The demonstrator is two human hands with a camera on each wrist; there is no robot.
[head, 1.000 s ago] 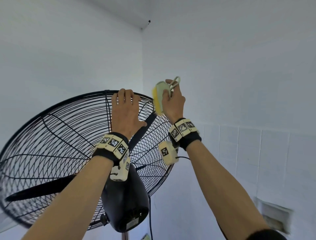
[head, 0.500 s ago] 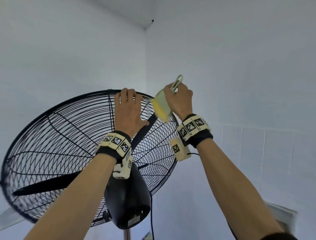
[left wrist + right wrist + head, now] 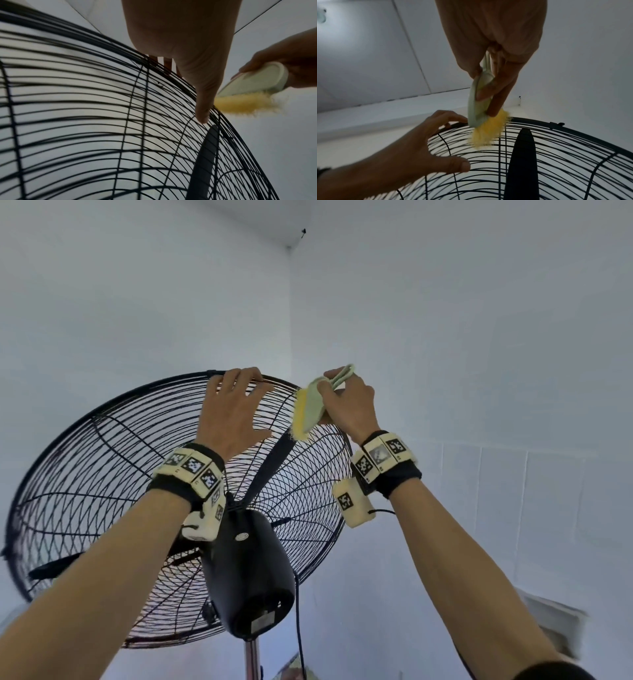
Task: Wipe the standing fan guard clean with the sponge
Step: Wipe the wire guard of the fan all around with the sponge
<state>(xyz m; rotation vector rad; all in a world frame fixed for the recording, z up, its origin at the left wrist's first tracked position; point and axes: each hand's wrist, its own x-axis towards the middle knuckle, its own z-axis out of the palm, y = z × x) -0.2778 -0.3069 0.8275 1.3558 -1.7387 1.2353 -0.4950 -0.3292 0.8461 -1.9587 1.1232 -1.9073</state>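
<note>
The black wire fan guard [image 3: 85, 481] fills the lower left of the head view. My left hand [image 3: 233, 412] holds its top rim, fingers hooked over the rim and thumb [image 3: 462, 166] pressed on the wires. To its right my right hand [image 3: 349, 405] pinches the sponge [image 3: 308, 412], a pale green holder with a yellow fuzzy pad [image 3: 488, 129]. The pad touches the wires of the guard [image 3: 573, 162] just under the top rim, next to a black blade [image 3: 522, 155] behind them. The left wrist view has the sponge [image 3: 254, 83] beside my left thumb [image 3: 204, 108].
The black motor housing [image 3: 246, 573] sits on a metal pole [image 3: 251, 659], with a black cord [image 3: 299, 628] hanging beside it. White walls meet in a corner behind the fan. The right wall is tiled [image 3: 513, 491] and carries a white box [image 3: 555, 625] low down.
My right hand has tilted the sponge and brought its yellow pad down against the guard's upper right wires. My left hand has stayed on the top rim.
</note>
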